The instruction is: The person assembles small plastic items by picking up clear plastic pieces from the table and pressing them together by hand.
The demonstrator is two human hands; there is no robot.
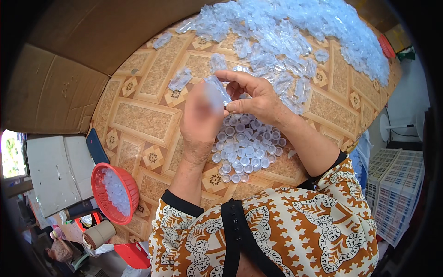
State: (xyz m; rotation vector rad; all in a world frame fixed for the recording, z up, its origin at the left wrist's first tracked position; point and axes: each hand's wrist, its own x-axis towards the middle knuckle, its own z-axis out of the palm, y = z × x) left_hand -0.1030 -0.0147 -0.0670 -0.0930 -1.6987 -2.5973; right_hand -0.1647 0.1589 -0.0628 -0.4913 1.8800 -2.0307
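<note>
Above the middle of the patterned surface, both hands meet at a clear plastic tube-like piece [220, 92]. My left hand [200, 117] is upright and closed around its left side; a blurred patch hides most of those fingers. From the right, my right hand [254, 97] grips the same piece, forefinger at its upper end and thumb at its lower end. Just below the hands lies a heap of small round translucent caps [249, 150], many showing their hollow side. A few loose clear pieces [180, 79] rest beyond my left hand.
A large pile of clear plastic pieces [286, 32] spreads across the far side. At the lower left, a red basket [134, 184] holds translucent parts. Cardboard walls [64, 87] stand along the left edge, with a dark blue flat object [97, 147] beside them. Stacked printed sheets [397, 184] sit right.
</note>
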